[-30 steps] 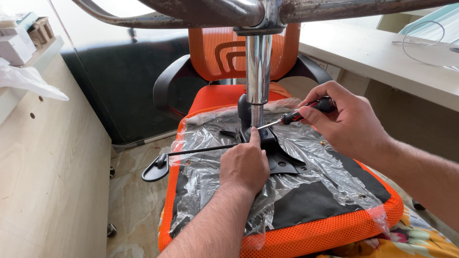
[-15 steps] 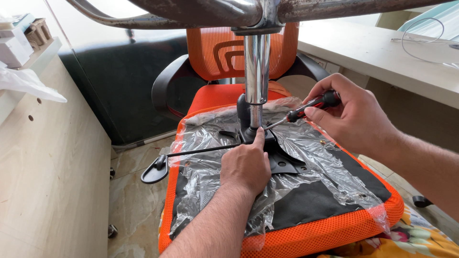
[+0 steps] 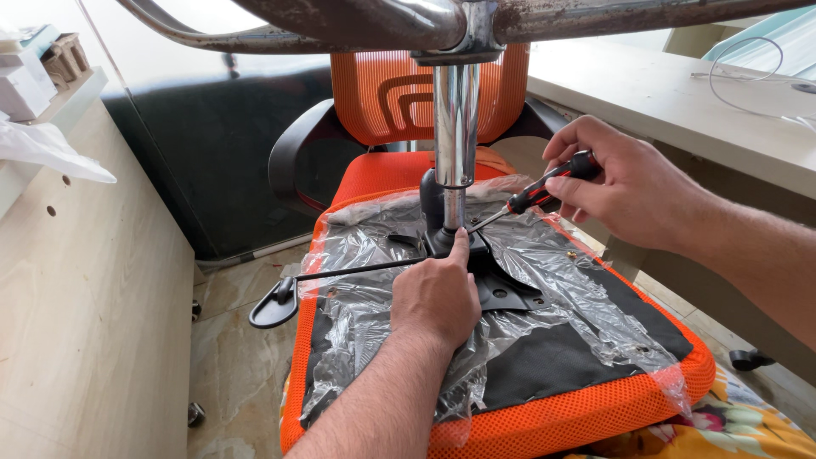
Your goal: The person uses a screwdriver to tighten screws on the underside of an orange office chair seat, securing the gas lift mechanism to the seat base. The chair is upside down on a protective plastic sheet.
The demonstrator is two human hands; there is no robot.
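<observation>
Two hands at work on one upturned orange office chair seat (image 3: 544,421), its underside facing up under loose clear plastic wrap (image 3: 586,297)
- Left hand (image 3: 438,293): lying palm down on the wrap at the seat's centre, fingers curled loosely, index finger stretched toward 12 o'clock and touching the foot of the black mechanism plate (image 3: 501,289); it grips nothing.
- Right hand (image 3: 625,191): at 2 o'clock from the left hand, fingers closed round the black-and-red handle of a screwdriver (image 3: 544,191); the shaft slants down toward 8 o'clock, its tip just beside the base of the chrome gas-lift column (image 3: 456,127).
- Column: upright from the plate, meeting the rusty chrome chair base (image 3: 595,17) at 12 o'clock.
- Black lever (image 3: 340,274): running from the plate toward 9 o'clock, ending in a paddle past the seat edge.
- Second orange chair (image 3: 382,102): upright, behind the column.
- Containers: small boxes (image 3: 25,81) on the shelf at 10 o'clock, contents not visible
</observation>
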